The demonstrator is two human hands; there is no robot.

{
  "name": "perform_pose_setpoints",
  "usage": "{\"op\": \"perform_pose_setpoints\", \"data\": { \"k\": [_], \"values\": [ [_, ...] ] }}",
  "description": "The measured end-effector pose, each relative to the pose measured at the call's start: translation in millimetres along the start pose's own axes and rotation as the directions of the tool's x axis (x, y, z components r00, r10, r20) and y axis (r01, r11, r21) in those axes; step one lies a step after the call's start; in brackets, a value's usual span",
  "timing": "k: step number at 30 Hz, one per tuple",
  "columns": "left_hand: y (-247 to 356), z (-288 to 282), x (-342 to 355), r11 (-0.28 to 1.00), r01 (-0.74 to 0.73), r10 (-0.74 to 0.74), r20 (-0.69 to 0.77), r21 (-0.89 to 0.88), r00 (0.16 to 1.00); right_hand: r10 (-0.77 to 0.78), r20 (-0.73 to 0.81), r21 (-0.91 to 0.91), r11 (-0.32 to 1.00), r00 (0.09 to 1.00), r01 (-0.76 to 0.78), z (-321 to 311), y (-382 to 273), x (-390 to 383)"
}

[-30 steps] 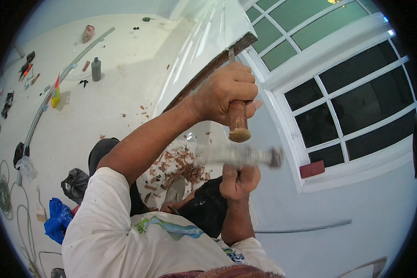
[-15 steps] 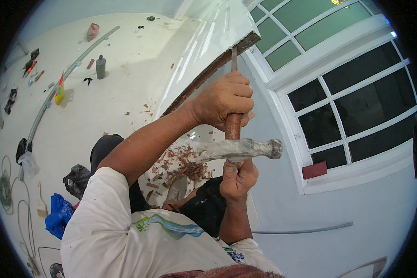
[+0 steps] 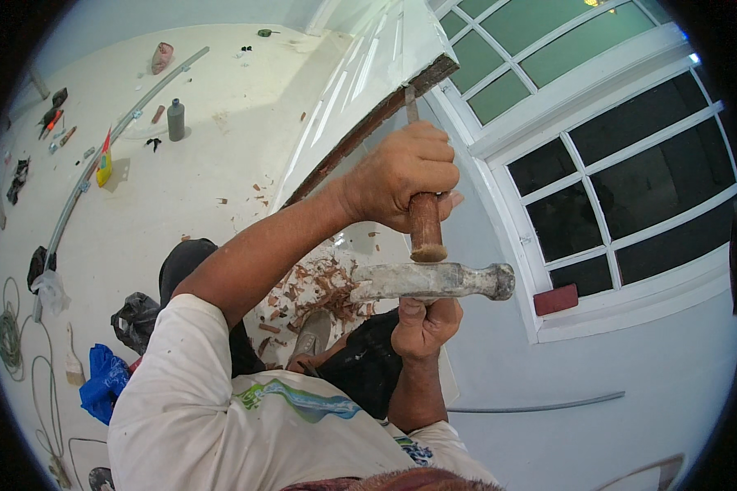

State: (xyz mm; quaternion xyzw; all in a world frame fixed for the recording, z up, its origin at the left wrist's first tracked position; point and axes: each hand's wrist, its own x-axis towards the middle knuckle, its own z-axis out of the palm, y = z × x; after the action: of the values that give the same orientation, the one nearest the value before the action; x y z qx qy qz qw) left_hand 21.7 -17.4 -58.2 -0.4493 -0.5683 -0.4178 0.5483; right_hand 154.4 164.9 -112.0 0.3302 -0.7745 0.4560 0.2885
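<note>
My left hand [image 3: 405,172] is wrapped round the brown wooden handle [image 3: 426,233] of a chisel, its blade [image 3: 412,106] reaching up to the dark, rough wooden edge [image 3: 354,150] of a white panelled door [image 3: 348,86]. Below it, my right hand [image 3: 422,327] grips a worn hammer whose whitish, scuffed head [image 3: 418,281] lies crosswise just under the handle's butt, with a small gap showing. The hammer's handle is mostly hidden behind that hand. Reddish-brown wood shavings [image 3: 319,282] lie on the floor beneath my arms, around my sandalled foot.
White-framed window [image 3: 614,188] at right, a red block [image 3: 555,299] on its sill. On the floor at left: long metal rail [image 3: 123,123], grey bottle [image 3: 176,120], yellow package [image 3: 104,168], coiled cord [image 3: 10,344], paintbrush [image 3: 74,368], blue bag [image 3: 104,383], scattered tools [image 3: 53,121].
The hammer head, blurred a second ago, has since overlapped the chisel's butt and now sits slightly lower and to the right, clear of it. My left hand has shifted slightly right.
</note>
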Motion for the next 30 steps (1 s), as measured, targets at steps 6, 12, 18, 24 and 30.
{"op": "perform_pose_setpoints", "data": {
  "k": [6,12,18,24,30],
  "values": [
    [-6.0,-0.9,-1.9,0.999,0.013,-0.013,0.009,0.035,1.0,0.017,0.001,0.091,0.996,1.0,-0.017,2.7,-1.1,0.4],
    [-5.7,0.7,-2.2,1.0,0.004,-0.004,-0.003,-0.006,1.0,-0.022,0.002,0.076,0.997,1.0,0.021,2.0,4.0,-3.1],
    [-5.7,-0.7,-4.2,0.999,0.03,-0.031,0.031,0.025,0.999,-0.009,0.022,0.103,0.995,1.0,0.006,1.9,2.2,-3.9],
    [-6.0,0.4,-3.8,1.0,0.014,-0.014,0.009,0.012,1.0,-0.03,0.031,0.067,0.997,0.999,0.028,-1.3,6.0,-7.7],
    [-4.8,-1.9,-2.2,0.999,0.029,-0.03,0.037,0.032,0.999,-0.083,0.021,0.067,0.994,0.996,0.082,0.9,3.3,-4.8]
  ]
}}
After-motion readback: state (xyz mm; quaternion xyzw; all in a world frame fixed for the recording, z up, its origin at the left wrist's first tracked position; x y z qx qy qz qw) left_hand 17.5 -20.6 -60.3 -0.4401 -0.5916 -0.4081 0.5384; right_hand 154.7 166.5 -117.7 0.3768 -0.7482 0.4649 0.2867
